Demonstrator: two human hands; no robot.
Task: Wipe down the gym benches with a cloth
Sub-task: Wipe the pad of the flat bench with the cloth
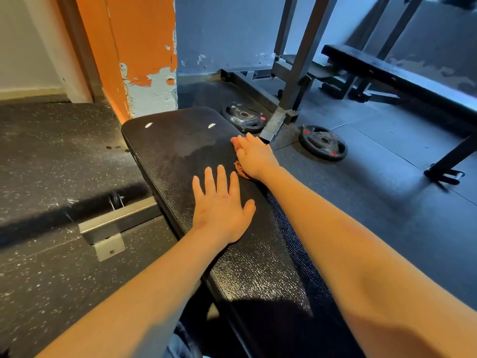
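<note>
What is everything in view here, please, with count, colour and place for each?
near bench: one, black, centre.
cloth: one, reddish, at the near bench's right edge under the right grip.
white marks: two, white, near bench's far end.
weight plates: two, black with red marks, floor right of near bench.
far bench: one, black, upper right.
rack frame: one, grey, behind the plates.
pillar: one, orange, peeling, upper left.
floor: one, dark speckled.
left grip: one, bare hand, flat on near bench.
right grip: one, bare hand, holding cloth.
</note>
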